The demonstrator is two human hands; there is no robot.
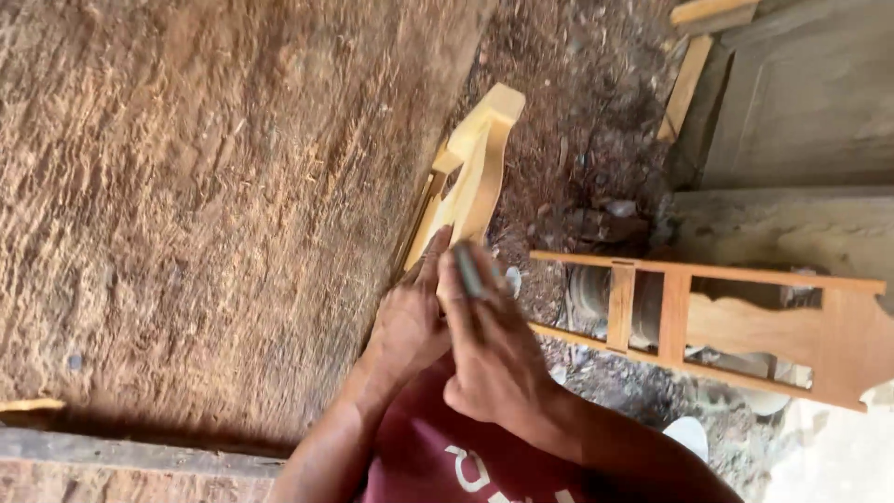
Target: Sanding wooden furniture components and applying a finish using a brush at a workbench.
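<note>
A pale curved wooden furniture piece (480,154) leans along the edge of a large rough wooden slab (205,205). My left hand (410,321) rests on the lower end of that piece, thumb up along it. My right hand (494,349) sits just to the right, fingers closed on a small grey flat object (468,270), possibly sandpaper or a small tool, pressed near the wood. Both forearms come up from the bottom over a dark red shirt.
A light wooden frame with slats and a carved panel (708,321) lies to the right. The ground (587,121) is covered in sawdust and debris. Wooden strips (687,84) and a grey panel (810,93) stand top right. A plank (112,456) runs bottom left.
</note>
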